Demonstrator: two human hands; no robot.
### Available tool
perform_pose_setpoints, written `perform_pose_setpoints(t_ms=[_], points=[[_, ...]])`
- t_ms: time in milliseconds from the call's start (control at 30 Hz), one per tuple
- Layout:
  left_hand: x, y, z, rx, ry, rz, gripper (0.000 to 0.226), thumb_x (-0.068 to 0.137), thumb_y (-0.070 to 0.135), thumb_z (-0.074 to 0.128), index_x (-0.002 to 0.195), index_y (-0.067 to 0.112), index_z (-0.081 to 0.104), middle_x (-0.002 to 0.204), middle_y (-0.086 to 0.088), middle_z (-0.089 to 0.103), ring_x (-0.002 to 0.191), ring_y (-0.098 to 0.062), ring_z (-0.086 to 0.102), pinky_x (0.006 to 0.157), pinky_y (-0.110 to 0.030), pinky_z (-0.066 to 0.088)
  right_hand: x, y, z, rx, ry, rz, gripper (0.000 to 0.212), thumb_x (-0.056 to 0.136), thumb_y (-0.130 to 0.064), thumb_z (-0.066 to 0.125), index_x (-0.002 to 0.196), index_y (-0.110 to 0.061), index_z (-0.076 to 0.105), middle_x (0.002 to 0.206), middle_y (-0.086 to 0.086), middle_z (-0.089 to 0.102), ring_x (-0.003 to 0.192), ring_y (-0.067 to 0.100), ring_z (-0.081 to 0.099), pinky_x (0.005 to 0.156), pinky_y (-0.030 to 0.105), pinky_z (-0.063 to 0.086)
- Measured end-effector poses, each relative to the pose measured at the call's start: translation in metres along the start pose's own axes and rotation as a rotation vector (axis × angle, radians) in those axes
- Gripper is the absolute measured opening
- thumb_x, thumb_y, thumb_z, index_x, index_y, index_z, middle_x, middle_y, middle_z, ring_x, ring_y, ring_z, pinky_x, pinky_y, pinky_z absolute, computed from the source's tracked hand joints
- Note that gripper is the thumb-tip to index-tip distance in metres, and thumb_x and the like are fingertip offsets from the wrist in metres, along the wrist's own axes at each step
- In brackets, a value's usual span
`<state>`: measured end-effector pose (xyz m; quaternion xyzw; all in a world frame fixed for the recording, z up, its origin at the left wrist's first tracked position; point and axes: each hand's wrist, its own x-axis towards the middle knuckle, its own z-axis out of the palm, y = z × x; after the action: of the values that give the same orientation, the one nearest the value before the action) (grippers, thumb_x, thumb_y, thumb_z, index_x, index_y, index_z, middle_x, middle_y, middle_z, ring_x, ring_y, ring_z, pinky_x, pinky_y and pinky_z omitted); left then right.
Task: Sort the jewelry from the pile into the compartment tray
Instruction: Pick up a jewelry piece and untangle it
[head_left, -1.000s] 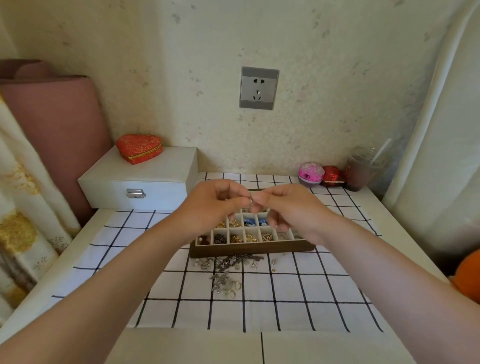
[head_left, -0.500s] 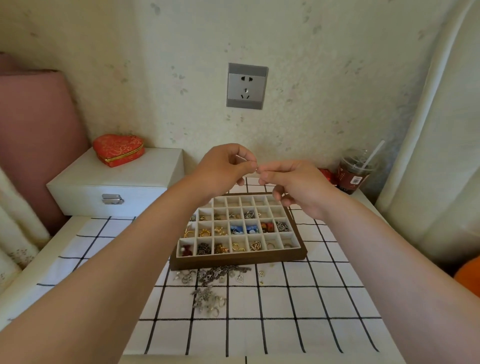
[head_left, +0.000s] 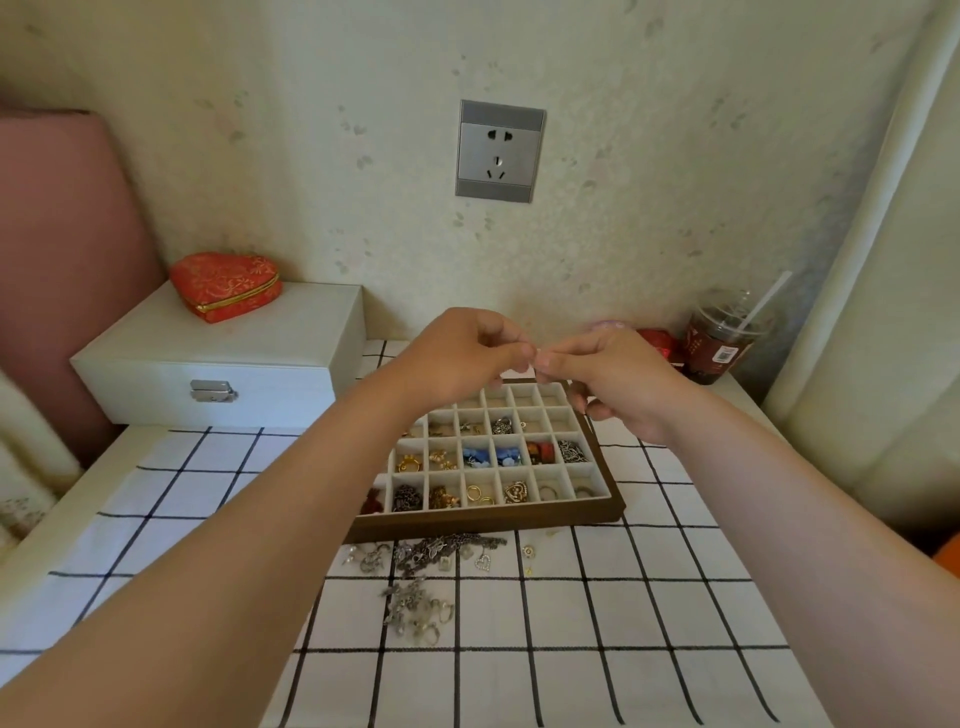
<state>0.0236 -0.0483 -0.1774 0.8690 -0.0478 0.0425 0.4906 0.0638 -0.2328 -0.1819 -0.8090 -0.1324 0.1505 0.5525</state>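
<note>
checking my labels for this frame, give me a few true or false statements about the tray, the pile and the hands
1. The heart box sits on the white box. True.
2. The pile lies inside the tray. False: it lies on the cloth, in front of the tray.
3. The left hand and right hand rest flat on the cloth. False: both are up over the tray, pinching a small piece between them.
4. The cup has a straw in it. True.
</note>
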Motion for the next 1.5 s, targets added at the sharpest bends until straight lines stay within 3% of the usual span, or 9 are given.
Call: perform_pose_setpoints(t_ms=[100, 300, 433, 633, 767, 967, 1133, 1300, 1500], points=[[-0.01, -0.01, 0.002, 0.197, -0.133, -0.026, 0.01, 0.09, 0.037, 0.068, 0.09, 0.031, 0.075, 0.09, 0.015, 0.071, 0.087, 0.0, 0.063, 0.083, -0.025, 0.048, -0.01, 0.004, 0.006, -0.344, -0.092, -0.034, 0.009, 0.09, -0.024, 0.072, 0.086, -0.019, 0.078, 0.062, -0.011, 0.069, 0.048, 0.008, 0.05, 0.048, 0.017, 0.042], [-0.031, -0.026, 0.013, 0.345, -0.254, -0.062, 0.013, 0.083, 0.027, 0.064, 0.078, 0.035, 0.073, 0.092, 0.011, 0.069, 0.091, -0.011, 0.063, 0.09, -0.041, 0.052, -0.018, 0.017, 0.024, -0.696, -0.268, -0.106, 0.004, 0.084, -0.027, 0.078, 0.086, -0.027, 0.081, 0.084, -0.011, 0.075, 0.084, 0.004, 0.067, 0.084, 0.028, 0.055], [-0.04, -0.038, 0.014, 0.34, -0.261, -0.019, 0.021, 0.081, 0.018, 0.063, 0.075, 0.036, 0.073, 0.094, 0.014, 0.065, 0.095, -0.009, 0.06, 0.09, -0.036, 0.05, -0.021, 0.019, 0.033, -0.763, -0.337, -0.148, 0.009, 0.087, -0.026, 0.076, 0.094, -0.027, 0.081, 0.077, -0.019, 0.069, 0.077, -0.002, 0.063, 0.075, 0.018, 0.047], [-0.05, -0.046, 0.01, 0.397, -0.256, 0.07, 0.022, 0.085, 0.019, 0.065, 0.099, 0.034, 0.075, 0.103, 0.017, 0.056, 0.102, -0.007, 0.053, 0.088, -0.024, 0.039, -0.026, 0.009, 0.024, -0.795, -0.304, -0.168, 0.018, 0.093, -0.02, 0.066, 0.101, -0.031, 0.078, 0.09, -0.022, 0.066, 0.081, -0.007, 0.059, 0.071, 0.008, 0.04], [-0.056, -0.049, 0.011, 0.509, -0.265, 0.12, 0.024, 0.084, 0.036, 0.064, 0.106, 0.042, 0.069, 0.111, 0.016, 0.051, 0.111, -0.009, 0.046, 0.094, -0.033, 0.042, -0.035, 0.009, 0.029, -0.927, -0.32, -0.172, 0.031, 0.092, -0.015, 0.056, 0.101, -0.037, 0.078, 0.098, -0.021, 0.063, 0.09, -0.001, 0.057, 0.086, 0.02, 0.047], [-0.072, -0.046, 0.008, 0.674, -0.302, 0.189, 0.052, 0.076, 0.061, 0.068, 0.124, 0.043, 0.058, 0.129, 0.016, 0.047, 0.121, -0.007, 0.041, 0.101, -0.035, 0.041, -0.042, 0.016, 0.039, -1.05, -0.308, -0.243, 0.037, 0.092, -0.016, 0.052, 0.108, -0.04, 0.074, 0.076, -0.021, 0.049, 0.071, 0.001, 0.048, 0.062, 0.018, 0.034], [-0.086, -0.048, 0.0, 0.709, -0.257, 0.198, 0.057, 0.079, 0.052, 0.07, 0.132, 0.041, 0.054, 0.13, 0.015, 0.049, 0.12, -0.007, 0.045, 0.098, -0.032, 0.044, -0.058, 0.011, 0.037, -0.996, -0.19, -0.324, 0.025, 0.093, -0.022, 0.059, 0.104, -0.04, 0.073, 0.099, -0.014, 0.063, 0.09, 0.008, 0.06, 0.079, 0.029, 0.051], [-0.107, -0.054, -0.008, 0.731, -0.198, 0.2, 0.053, 0.078, 0.047, 0.073, 0.129, 0.041, 0.058, 0.123, 0.014, 0.053, 0.114, -0.006, 0.046, 0.095, -0.029, 0.046, -0.078, 0.004, 0.048, -0.978, -0.227, -0.36, 0.017, 0.092, -0.029, 0.063, 0.102, -0.037, 0.074, 0.086, -0.018, 0.064, 0.08, 0.002, 0.059, 0.065, 0.019, 0.043], [-0.119, -0.061, -0.016, 0.743, -0.137, 0.154, 0.044, 0.083, 0.04, 0.074, 0.126, 0.043, 0.061, 0.124, 0.017, 0.055, 0.115, -0.006, 0.048, 0.097, -0.033, 0.047, -0.095, 0.01, 0.066, -1.038, -0.321, -0.339, 0.025, 0.094, -0.028, 0.06, 0.114, -0.035, 0.074, 0.099, -0.015, 0.072, 0.084, 0.002, 0.058, 0.07, 0.022, 0.046]])
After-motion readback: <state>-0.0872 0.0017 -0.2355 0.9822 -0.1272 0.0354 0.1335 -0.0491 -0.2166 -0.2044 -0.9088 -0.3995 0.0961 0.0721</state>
